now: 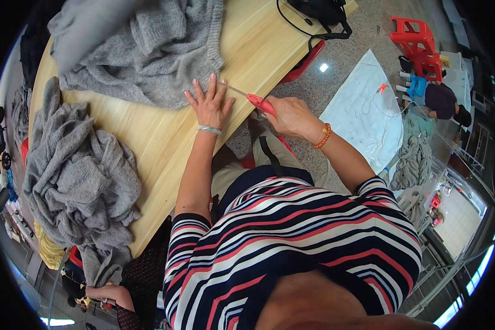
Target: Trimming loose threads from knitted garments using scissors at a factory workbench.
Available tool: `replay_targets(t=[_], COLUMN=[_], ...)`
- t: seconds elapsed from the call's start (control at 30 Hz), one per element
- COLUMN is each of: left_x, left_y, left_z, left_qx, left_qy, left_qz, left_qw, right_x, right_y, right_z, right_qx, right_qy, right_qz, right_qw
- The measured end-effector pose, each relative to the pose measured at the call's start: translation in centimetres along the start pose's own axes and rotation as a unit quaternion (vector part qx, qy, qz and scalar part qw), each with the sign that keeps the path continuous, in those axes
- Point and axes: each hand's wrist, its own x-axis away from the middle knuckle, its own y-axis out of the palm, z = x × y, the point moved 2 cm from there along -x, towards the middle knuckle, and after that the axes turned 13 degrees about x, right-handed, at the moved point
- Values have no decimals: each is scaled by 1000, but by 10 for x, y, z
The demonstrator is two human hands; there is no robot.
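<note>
So the right hand (291, 116) is curled around the red handle of a thin tool (261, 103), gripping it just off the near edge of the table (159, 148). The tool's long axis runs on a slant: handle end at lower right, slim shaft pointing up and left, over the wood toward the left hand (209, 113). Can't tell if the tip actually touches those fingers.

Left hand is empty, palm down, fingers spread wide and straight, pointing away from the body, some of them over the corner of a grey sweater (165, 71). That one's bunched up across the far part of the table, its ribbed band (213, 33) running nearly straight away from the person. Another grey heap (88, 176) sits to the left, crumpled, longest front to back
</note>
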Motion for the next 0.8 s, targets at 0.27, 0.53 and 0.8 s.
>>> replay_targets(t=[0.27, 0.53, 0.8], left_x=[8, 28, 41], left_y=[-14, -50, -67], left_z=[19, -10, -70], left_qx=[13, 137, -49], left_qy=[11, 8, -51], left_qz=[-56, 145, 96], left_qw=[998, 980, 993], right_x=[-8, -3, -11], right_y=[2, 12, 8], right_z=[-1, 2, -43], right_qx=[-16, -41, -20], right_qy=[-15, -19, -68], right_qz=[22, 33, 1], right_qw=[999, 998, 997])
